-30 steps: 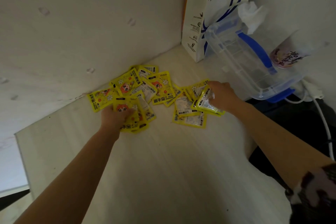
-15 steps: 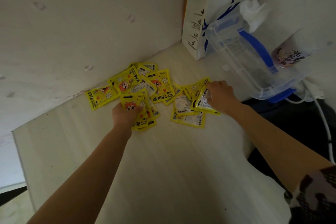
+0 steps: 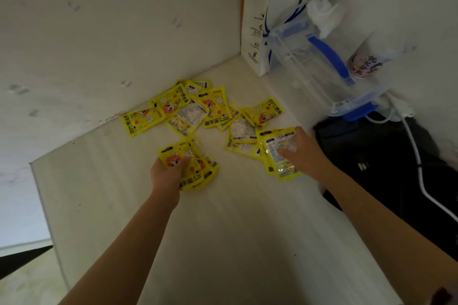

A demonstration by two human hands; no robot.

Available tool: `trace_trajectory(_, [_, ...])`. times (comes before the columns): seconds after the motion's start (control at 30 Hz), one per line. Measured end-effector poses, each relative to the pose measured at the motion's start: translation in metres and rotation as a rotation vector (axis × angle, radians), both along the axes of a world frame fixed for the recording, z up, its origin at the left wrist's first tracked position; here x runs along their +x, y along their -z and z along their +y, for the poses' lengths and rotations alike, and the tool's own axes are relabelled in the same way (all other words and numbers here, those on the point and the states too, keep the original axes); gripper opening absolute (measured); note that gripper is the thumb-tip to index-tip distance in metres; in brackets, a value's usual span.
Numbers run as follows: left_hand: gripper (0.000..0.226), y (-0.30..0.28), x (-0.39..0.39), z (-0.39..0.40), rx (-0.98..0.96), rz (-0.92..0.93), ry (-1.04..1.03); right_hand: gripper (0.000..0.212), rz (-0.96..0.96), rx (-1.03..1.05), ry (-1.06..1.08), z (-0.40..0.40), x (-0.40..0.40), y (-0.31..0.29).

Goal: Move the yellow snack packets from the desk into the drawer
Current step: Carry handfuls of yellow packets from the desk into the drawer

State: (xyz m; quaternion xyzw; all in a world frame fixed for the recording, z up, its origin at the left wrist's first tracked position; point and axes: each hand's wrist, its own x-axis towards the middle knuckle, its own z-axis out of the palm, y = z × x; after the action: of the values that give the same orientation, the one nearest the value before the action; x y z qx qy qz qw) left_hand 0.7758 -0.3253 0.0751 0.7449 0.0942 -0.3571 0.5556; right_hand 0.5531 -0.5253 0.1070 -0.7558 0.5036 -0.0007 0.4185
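A pale wooden desk (image 3: 223, 242) fills a corner between off-white walls, dimly lit. Nearest the viewer, two bare forearms reach out over it toward a scatter of yellow packets, the landmark here. On the near left edge of that scatter, the left hand (image 3: 166, 176) grips a small stack of packets (image 3: 190, 166), thumb pressed on top and fingers hidden under them. On the near right edge, the right hand (image 3: 306, 153) holds another bunch (image 3: 277, 151), fingers curled round its far side, the bunch tilted up off the desk. Beyond both hands, the loose packets (image 3: 198, 109) lie overlapping against the back wall, some face up, some showing their printed backs. Farther right of the scatter stand a white coffee bag (image 3: 272, 12) and a clear plastic box (image 3: 319, 74) with blue clips. No drawer is in view.

The step in hand looks like gathering. To do it well, squeeze each stack flat so the slick packets do not fan out, then sweep the remainder toward the hands rather than picking singly, and carry both bunches low over the desk.
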Motion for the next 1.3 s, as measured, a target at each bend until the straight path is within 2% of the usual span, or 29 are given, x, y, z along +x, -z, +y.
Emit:
trace_trajectory(0.1, [0.027,-0.004,-0.023,0.024,-0.030,0.032,0.020,0.041,-0.059,0.130,0.206,0.028,-0.017,-0.001])
trace_trajectory(0.23, [0.023,-0.009,-0.052,0.054,-0.069,0.057,0.037,0.035,-0.185,0.290,0.433,0.067,-0.039,0.003])
trace_trajectory(0.4, [0.021,-0.013,-0.084,0.089,-0.094,0.095,0.041,0.036,-0.267,0.395,0.613,0.116,-0.066,0.009])
trace_trajectory(0.87, [0.021,-0.015,-0.084,0.153,-0.084,0.066,0.327,0.033,-0.314,0.311,0.835,0.243,-0.083,0.010])
trace_trajectory(1.1, [0.021,-0.014,-0.065,0.210,-0.086,0.073,0.542,0.044,-0.354,0.271,1.054,0.340,-0.079,0.024])
trace_trajectory(1.3, [0.022,-0.020,-0.070,0.244,-0.084,0.087,0.685,0.034,-0.381,0.231,1.193,0.413,-0.089,0.006])
